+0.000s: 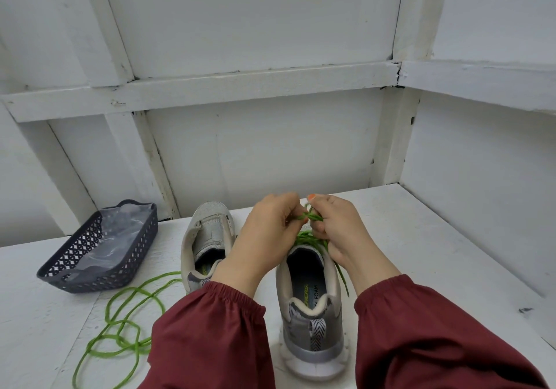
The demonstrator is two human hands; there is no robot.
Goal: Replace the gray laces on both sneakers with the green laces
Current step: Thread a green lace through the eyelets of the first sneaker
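Far left on the white tabletop (pixel 427 256) sat a dark lattice basket (pixel 75 257) with some clear plastic lying inside it. Just in front of it and a bit to the right, a loose green lace (pixel 120 322) was sprawled out in messy loops, one end trailing over toward the heel of the first shoe.

Next came the left-side sneaker (pixel 207 238), gray and white, toe pointing at the back wall, flat on the tabletop and not being touched by anything.

Then the action. The left hand (pixel 264 232), coming out of a maroon sleeve (pixel 210 337), was up over the toe end of the right-side sneaker (pixel 310 313) with its fingers curled in, pinching a strand of the other green lace (pixel 307 215). The right hand (pixel 337 229) was right up against it, fingers also curled, pinching the same lace, thumb with an orange nail sticking up. Between the two hands the lace was bunched into a little knot-looking tangle, though I couldn't tell exactly how it was looped.

That lace ran down into the top of the right-side sneaker, criss-crossing above the tongue, and one strand hung down the shoe's right side. The sneaker stood heel toward the camera, next to its partner but not touching it.
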